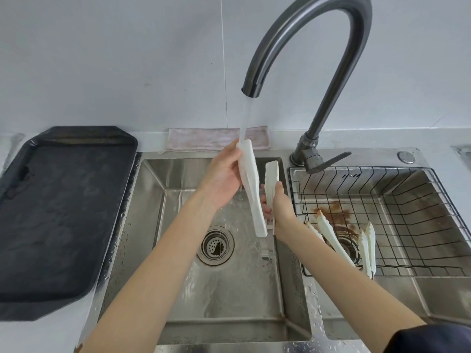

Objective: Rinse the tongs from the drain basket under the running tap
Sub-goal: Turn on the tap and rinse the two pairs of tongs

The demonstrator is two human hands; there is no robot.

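We see a double stainless-steel sink (153,225): the left basin lies under a dark curved gooseneck tap (300,34) with water running, and the right basin holds a black wire drain basket (407,189) with more white tongs (367,248) lying in it. A dark grey rectangular tray (58,212) sits on the counter to the left, and a pale pink folded cloth (204,141) lies behind the sink.

Over the left basin we hold a pair of white plastic tongs (251,189), spread open with the tips upward and the hinge end down. Its long axis stands nearly upright, leaning slightly left at the top. Our left hand (224,179) curls around the upper part of the left arm, where the stream lands. Our right hand (281,202) is closed around the shorter-looking right arm.
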